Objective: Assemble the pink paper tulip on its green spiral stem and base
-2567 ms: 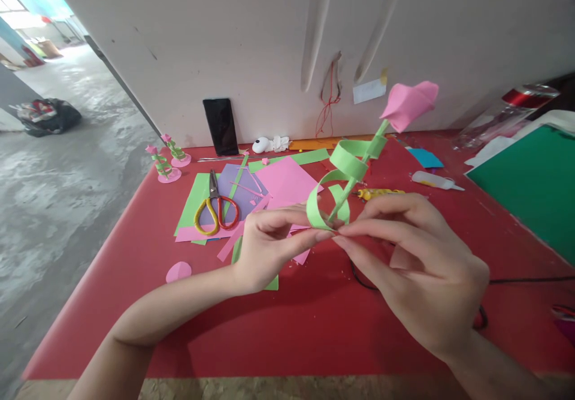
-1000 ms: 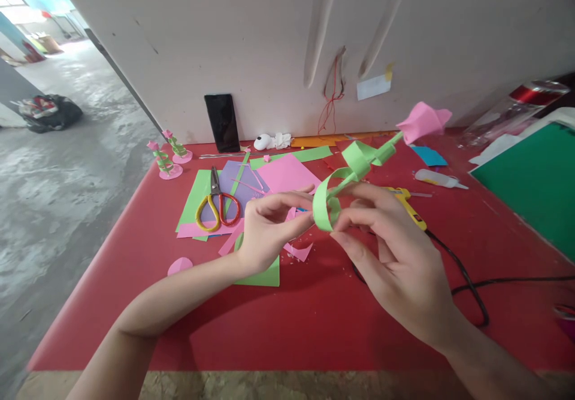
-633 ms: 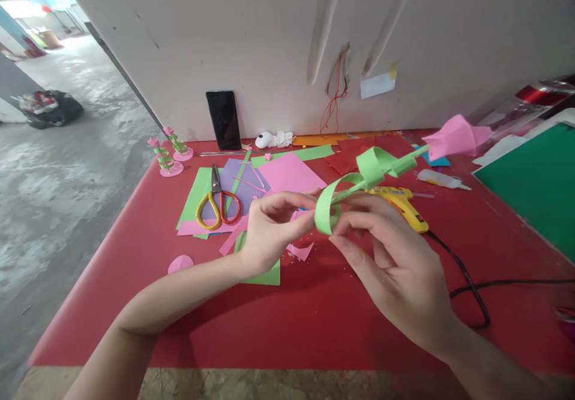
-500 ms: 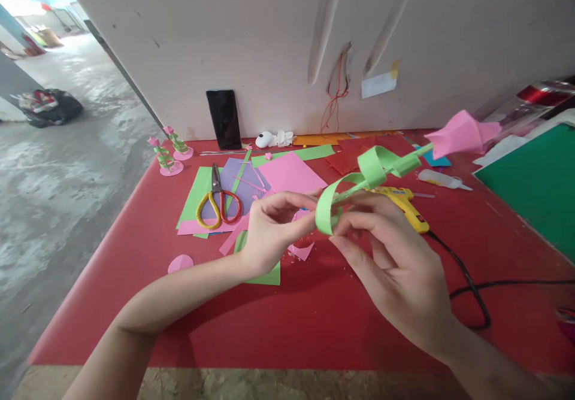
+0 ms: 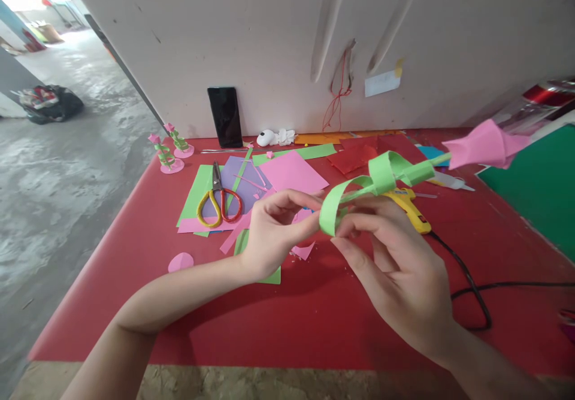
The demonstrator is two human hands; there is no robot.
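Between my hands is a paper flower with a pink folded bloom (image 5: 485, 144) pointing to the right and a green stem. A green paper strip (image 5: 331, 209) curls loosely around the stem in a spiral. My left hand (image 5: 281, 229) pinches the strip's lower end between thumb and fingers. My right hand (image 5: 390, 256) is closed around the lower part of the flower, thumb and index finger at the strip's lower curl. The stem's bottom end is hidden by my fingers.
Scissors (image 5: 217, 199) lie on coloured paper sheets at the left. Two small finished paper flowers (image 5: 166, 157) stand at the back left, near an upright phone (image 5: 224, 117). A yellow glue gun (image 5: 411, 211) with a black cord rests behind my right hand. A pink paper disc (image 5: 181, 261) lies nearby.
The flower's bloom has swung slightly right and nearer to the camera. Both hands keep their hold on it, almost in the same place.
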